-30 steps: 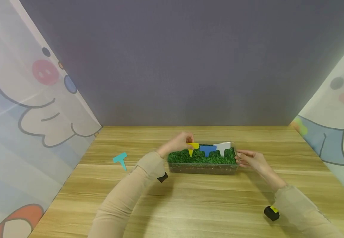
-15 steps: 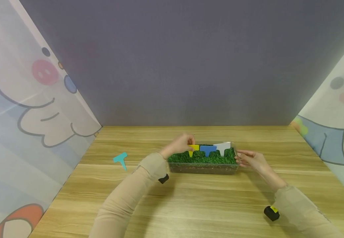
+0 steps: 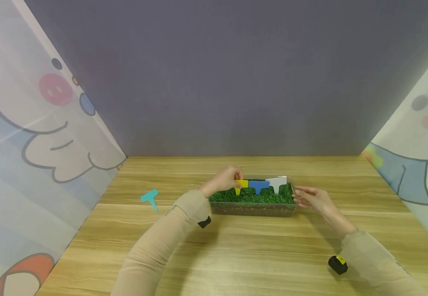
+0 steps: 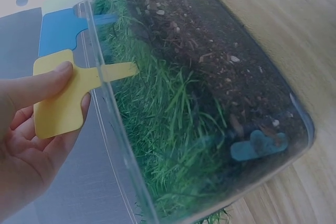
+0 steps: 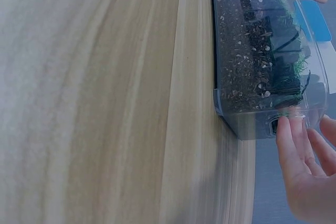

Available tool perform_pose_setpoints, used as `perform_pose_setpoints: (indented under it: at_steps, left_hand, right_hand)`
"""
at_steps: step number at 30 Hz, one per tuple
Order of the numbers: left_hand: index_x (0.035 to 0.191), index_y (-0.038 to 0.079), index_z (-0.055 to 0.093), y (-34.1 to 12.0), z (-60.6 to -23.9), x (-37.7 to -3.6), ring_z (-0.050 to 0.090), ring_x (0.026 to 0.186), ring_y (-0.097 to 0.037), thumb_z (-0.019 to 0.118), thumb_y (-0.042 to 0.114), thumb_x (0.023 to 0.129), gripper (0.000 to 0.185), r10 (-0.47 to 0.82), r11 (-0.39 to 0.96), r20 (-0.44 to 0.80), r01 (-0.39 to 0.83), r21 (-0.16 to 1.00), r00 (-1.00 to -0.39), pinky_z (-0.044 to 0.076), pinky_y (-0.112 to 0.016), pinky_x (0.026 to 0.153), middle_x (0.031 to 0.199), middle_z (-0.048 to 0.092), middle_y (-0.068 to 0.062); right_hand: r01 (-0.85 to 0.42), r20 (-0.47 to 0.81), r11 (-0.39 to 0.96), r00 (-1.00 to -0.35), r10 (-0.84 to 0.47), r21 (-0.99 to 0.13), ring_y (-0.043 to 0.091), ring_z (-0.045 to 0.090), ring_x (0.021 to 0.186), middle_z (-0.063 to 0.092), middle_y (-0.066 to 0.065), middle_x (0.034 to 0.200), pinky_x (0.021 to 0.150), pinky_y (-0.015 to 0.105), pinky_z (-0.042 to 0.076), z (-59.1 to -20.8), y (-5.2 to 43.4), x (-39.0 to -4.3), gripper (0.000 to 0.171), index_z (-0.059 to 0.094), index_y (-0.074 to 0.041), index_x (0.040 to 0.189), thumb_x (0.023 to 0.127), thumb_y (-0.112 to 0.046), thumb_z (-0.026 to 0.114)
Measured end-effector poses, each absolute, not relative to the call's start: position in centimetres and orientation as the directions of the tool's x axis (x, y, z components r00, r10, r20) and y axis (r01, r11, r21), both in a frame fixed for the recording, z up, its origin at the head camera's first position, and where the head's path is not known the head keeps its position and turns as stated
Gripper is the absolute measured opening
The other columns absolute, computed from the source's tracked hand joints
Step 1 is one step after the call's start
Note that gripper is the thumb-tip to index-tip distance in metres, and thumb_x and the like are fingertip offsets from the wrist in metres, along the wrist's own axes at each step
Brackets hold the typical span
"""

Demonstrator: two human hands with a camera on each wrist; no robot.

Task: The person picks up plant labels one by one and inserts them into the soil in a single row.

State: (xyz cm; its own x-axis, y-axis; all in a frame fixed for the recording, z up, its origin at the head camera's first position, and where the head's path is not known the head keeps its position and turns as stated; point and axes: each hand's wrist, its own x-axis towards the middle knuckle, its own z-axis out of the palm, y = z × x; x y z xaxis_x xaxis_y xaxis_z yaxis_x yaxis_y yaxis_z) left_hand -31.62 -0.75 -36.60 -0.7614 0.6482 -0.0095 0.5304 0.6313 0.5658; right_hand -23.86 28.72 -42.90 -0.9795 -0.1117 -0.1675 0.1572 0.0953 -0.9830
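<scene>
A yellow T-shaped plant label (image 4: pixel 58 114) is pinched between the thumb and fingers of my left hand (image 3: pixel 226 180), its stem down in the green grass (image 4: pixel 157 108). The grass grows in a clear plastic planter box (image 3: pixel 252 210) with dark soil. Right beside the yellow label stands a blue plant label (image 3: pixel 259 186), then a white plant label (image 3: pixel 277 183) farther right. My right hand (image 3: pixel 314 200) is at the box's right end. In the right wrist view, its extended fingers (image 5: pixel 286 140) touch the end wall, with the thumb near the rim.
A teal plant label (image 3: pixel 150 197) lies flat on the wooden table (image 3: pixel 258 255), left of the box. Behind the table rises a grey panel (image 3: pixel 236 82). Printed cartoon sheets (image 3: pixel 17 144) flank both sides.
My left hand has come down slightly, and the yellow label sits lower in the grass, with less stem showing. The right hand and the box have stayed put.
</scene>
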Motion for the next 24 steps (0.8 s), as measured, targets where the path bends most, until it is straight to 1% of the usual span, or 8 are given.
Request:
perform_pose_setpoints:
  at_steps: [3, 6, 10, 13, 15, 17, 20, 24]
  left_hand:
    - [0.077, 0.007, 0.056, -0.7, -36.6, -31.5, 0.054, 0.076, -0.015, 0.069, 0.004, 0.074, 0.013, 0.651, 0.635, 0.001, 0.546, 0.546, -0.759, 0.047, -0.025, 0.069, 0.081, 0.057, -0.003]
    - [0.076, 0.007, 0.056, -0.7, -36.5, -31.5, 0.054, 0.075, -0.016, 0.069, 0.005, 0.074, 0.013, 0.651, 0.642, 0.007, 0.556, 0.528, -0.759, 0.046, -0.026, 0.069, 0.080, 0.056, -0.003]
    - [0.074, 0.006, 0.056, -0.8, -36.7, -31.5, 0.052, 0.072, -0.015, 0.069, 0.005, 0.075, 0.014, 0.648, 0.643, 0.011, 0.554, 0.529, -0.762, 0.045, -0.026, 0.067, 0.078, 0.055, -0.002]
    - [0.073, 0.006, 0.055, -0.8, -36.7, -31.5, 0.051, 0.071, -0.015, 0.069, 0.004, 0.074, 0.014, 0.648, 0.640, 0.015, 0.555, 0.532, -0.762, 0.045, -0.026, 0.066, 0.077, 0.054, -0.003]
    - [0.073, 0.006, 0.055, -0.8, -36.6, -31.5, 0.052, 0.071, -0.015, 0.069, 0.004, 0.074, 0.014, 0.649, 0.639, 0.017, 0.557, 0.530, -0.761, 0.045, -0.026, 0.066, 0.076, 0.055, -0.003]
    - [0.073, 0.006, 0.055, -0.8, -36.6, -31.5, 0.052, 0.070, -0.015, 0.069, 0.004, 0.074, 0.014, 0.649, 0.640, 0.019, 0.559, 0.527, -0.761, 0.045, -0.026, 0.066, 0.075, 0.054, -0.003]
    - [0.073, 0.007, 0.055, -0.7, -36.7, -31.5, 0.050, 0.068, -0.014, 0.070, 0.005, 0.074, 0.015, 0.647, 0.641, 0.022, 0.560, 0.525, -0.762, 0.044, -0.025, 0.064, 0.074, 0.054, -0.002]
    - [0.072, 0.007, 0.055, -0.7, -37.0, -31.5, 0.049, 0.067, -0.013, 0.070, 0.005, 0.074, 0.015, 0.648, 0.642, 0.030, 0.567, 0.516, -0.761, 0.043, -0.024, 0.063, 0.074, 0.053, -0.002]
  right_hand:
    - [0.158, -0.169, 0.105, -0.980, -0.105, -0.982, 0.010, 0.064, 0.078, 0.066, 0.008, 0.095, 0.073, 0.026, 0.051, -42.4, 28.5, -23.6, 0.055, 0.037, 0.009, 0.126, 0.086, -0.022, 0.058]
    - [0.160, -0.172, 0.111, -0.980, -0.103, -0.981, 0.009, 0.064, 0.078, 0.066, 0.008, 0.095, 0.073, 0.026, 0.051, -42.4, 28.4, -23.7, 0.055, 0.037, 0.009, 0.126, 0.086, -0.022, 0.058]
    - [0.176, -0.185, 0.088, -0.977, -0.105, -0.980, 0.010, 0.064, 0.079, 0.067, 0.002, 0.092, 0.073, 0.026, 0.050, -43.6, 28.9, -24.3, 0.055, 0.048, -0.002, 0.124, 0.080, -0.031, 0.064]
    - [0.166, -0.172, 0.059, -0.978, -0.121, -0.984, 0.012, 0.064, 0.080, 0.067, 0.000, 0.091, 0.073, 0.027, 0.050, -44.5, 29.5, -24.8, 0.053, 0.053, -0.006, 0.120, 0.077, -0.035, 0.066]
    - [0.159, -0.165, 0.059, -0.978, -0.124, -0.986, 0.012, 0.064, 0.081, 0.067, -0.001, 0.090, 0.073, 0.027, 0.050, -45.0, 29.7, -25.0, 0.061, 0.052, -0.006, 0.121, 0.074, -0.040, 0.068]
    - [0.154, -0.161, 0.066, -0.980, -0.121, -0.986, 0.012, 0.064, 0.081, 0.067, -0.002, 0.090, 0.074, 0.027, 0.050, -45.3, 29.9, -25.1, 0.074, 0.047, -0.002, 0.124, 0.069, -0.046, 0.069]
    - [0.180, -0.188, 0.083, -0.978, -0.094, -0.980, 0.011, 0.064, 0.081, 0.067, -0.005, 0.088, 0.075, 0.026, 0.050, -45.7, 30.1, -25.4, 0.093, 0.041, 0.001, 0.128, 0.059, -0.055, 0.071]
    - [0.187, -0.195, 0.093, -0.976, -0.093, -0.978, 0.011, 0.064, 0.082, 0.067, -0.005, 0.089, 0.075, 0.027, 0.050, -46.0, 30.2, -25.6, 0.101, 0.036, 0.003, 0.130, 0.057, -0.057, 0.071]
